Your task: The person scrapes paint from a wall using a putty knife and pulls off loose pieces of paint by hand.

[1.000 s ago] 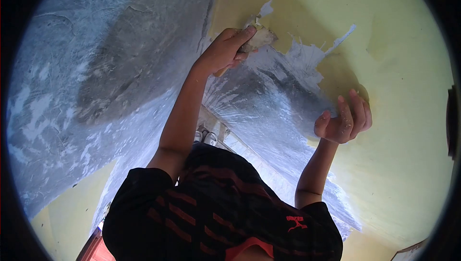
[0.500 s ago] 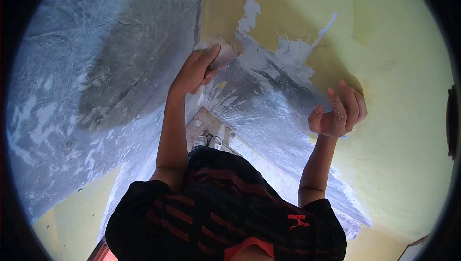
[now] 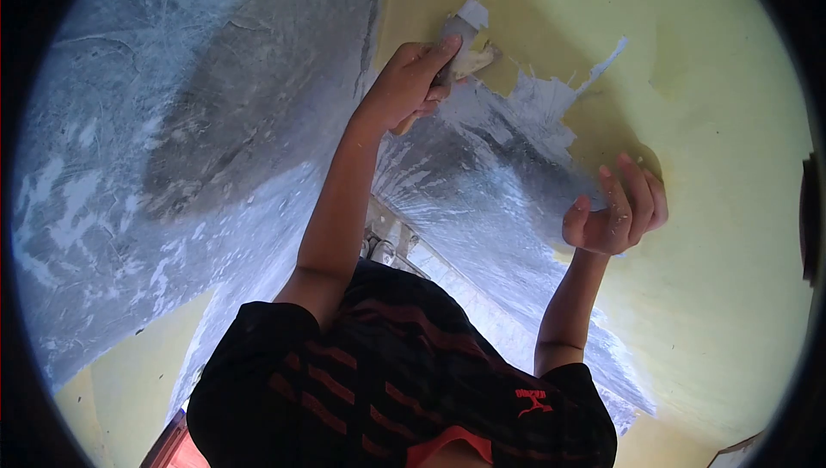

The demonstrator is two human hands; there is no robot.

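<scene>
My left hand [image 3: 409,88] is closed around a scraper [image 3: 456,38], its thumb pressed along the grey blade. A light brown handle end shows below the fingers. The blade lies at the ragged edge of the yellow paint [image 3: 525,12] on the wall, beside a small bare white patch [image 3: 473,14]. A pale curled paint flake [image 3: 475,60] sits against the blade. My right hand [image 3: 618,212] is held near the yellow wall, fingers apart and half curled, with nothing in it. White specks cling to its skin. Whether its fingertips touch the wall is hard to tell.
Grey scraped wall [image 3: 490,158] spreads below the paint edge. Another grey wall [image 3: 189,107] meets it in a corner at left. My shoes [image 3: 381,251] stand on the floor below. A dark object [image 3: 810,218] is at the far right edge.
My left hand has moved up and right along the wall with the scraper, which now shows more clearly with a curled flake by it. My right hand is nearly still.
</scene>
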